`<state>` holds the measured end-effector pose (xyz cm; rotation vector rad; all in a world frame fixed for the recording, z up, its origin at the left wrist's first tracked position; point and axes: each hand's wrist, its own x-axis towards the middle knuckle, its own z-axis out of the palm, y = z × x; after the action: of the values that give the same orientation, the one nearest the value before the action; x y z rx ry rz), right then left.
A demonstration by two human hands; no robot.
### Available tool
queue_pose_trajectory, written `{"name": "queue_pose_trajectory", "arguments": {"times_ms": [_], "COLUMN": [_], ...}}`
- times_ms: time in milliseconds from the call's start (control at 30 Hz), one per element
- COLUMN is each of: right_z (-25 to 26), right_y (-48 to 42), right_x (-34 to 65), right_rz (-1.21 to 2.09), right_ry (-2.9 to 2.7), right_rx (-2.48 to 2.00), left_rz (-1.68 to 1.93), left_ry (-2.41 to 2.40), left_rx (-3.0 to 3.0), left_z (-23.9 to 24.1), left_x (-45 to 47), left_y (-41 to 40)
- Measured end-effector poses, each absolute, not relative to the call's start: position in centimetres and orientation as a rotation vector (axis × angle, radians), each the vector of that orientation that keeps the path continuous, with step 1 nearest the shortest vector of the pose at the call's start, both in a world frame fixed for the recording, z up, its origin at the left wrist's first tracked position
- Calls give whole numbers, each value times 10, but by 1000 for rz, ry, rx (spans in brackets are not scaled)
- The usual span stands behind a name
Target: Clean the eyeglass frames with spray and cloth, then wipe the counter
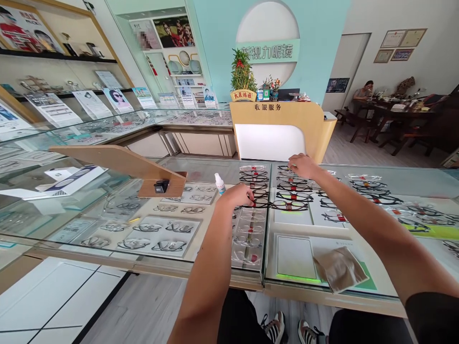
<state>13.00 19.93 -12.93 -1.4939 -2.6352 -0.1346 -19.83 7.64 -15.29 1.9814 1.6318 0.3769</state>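
My left hand (241, 195) is at the left column of eyeglasses on the glass counter, its curled fingers closed on the side of a dark-framed pair of eyeglasses (258, 202). Farther off, my right hand (303, 166) reaches to the back of the neighbouring column, bent fingers at the end of a pair of eyeglasses (284, 168); its fingertips are partly hidden. Red pieces mark the middle of many frames. Beside my left wrist stands a small white bottle (219, 183). A brown cloth (340, 268) lies nearer me on the right.
A wooden board on a stand (118, 160) and an open white box (68, 180) are on the left. More eyeglasses (170, 244) show beneath the glass. A reception counter (279, 117) is ahead; a person (364, 93) sits at a far table.
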Motion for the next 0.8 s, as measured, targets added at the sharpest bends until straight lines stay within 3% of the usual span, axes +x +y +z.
{"name": "queue_pose_trajectory", "arguments": {"times_ms": [333, 400, 600, 800], "right_z": [-112, -110, -119, -141], "right_y": [66, 45, 15, 17], "right_x": [195, 210, 218, 206], "right_rz": [-96, -29, 359, 792], "right_ry": [-2446, -2331, -1913, -1725], "right_rx": [-1145, -1117, -961, -801], "left_rz": [395, 540, 1415, 1416], "left_ry": [1632, 1575, 1022, 866], "left_rx": [2034, 2063, 1751, 1521], "left_z": [-126, -116, -110, -127], "left_x": [-207, -199, -98, 3], "left_y": [60, 52, 43, 38]}}
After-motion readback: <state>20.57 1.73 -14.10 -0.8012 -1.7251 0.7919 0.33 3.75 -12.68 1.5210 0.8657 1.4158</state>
